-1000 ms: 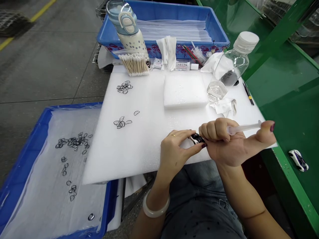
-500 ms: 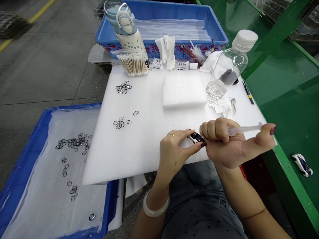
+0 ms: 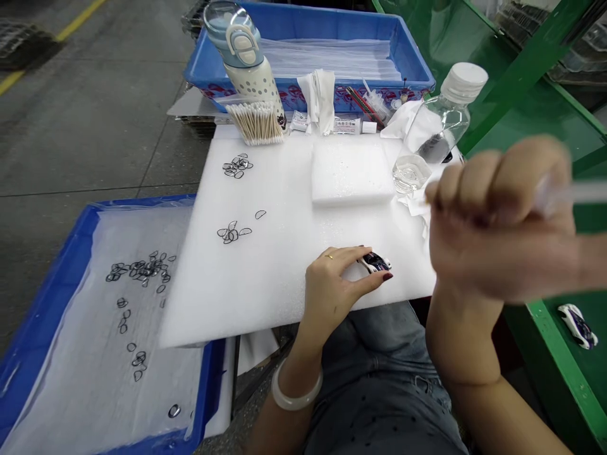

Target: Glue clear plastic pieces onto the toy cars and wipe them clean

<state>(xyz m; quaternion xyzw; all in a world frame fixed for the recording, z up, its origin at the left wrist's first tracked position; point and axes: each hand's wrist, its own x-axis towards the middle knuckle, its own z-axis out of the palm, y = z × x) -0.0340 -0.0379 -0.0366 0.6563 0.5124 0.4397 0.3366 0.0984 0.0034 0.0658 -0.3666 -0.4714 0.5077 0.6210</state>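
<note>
Between the thumb and fingers of my left hand is a small white and dark toy car, held over the front edge of the white foam board. My right hand is raised at the right, large and blurred, its fingers wrapped round a translucent syringe. The syringe's tip is too smeared to make out. Small black rings lie in two groups on the board's left side. A foam block sits at the board's middle, beside a clear faceted dish.
Behind the board are a blue crate, a tilted drink bottle, cotton swabs and a clear bottle. Lower left, a blue tray holds more rings. Another toy car rests on the green surface at right.
My right hand has risen away from the toy car, up and to the right, with the syringe. My left hand has stayed in place round the car.
</note>
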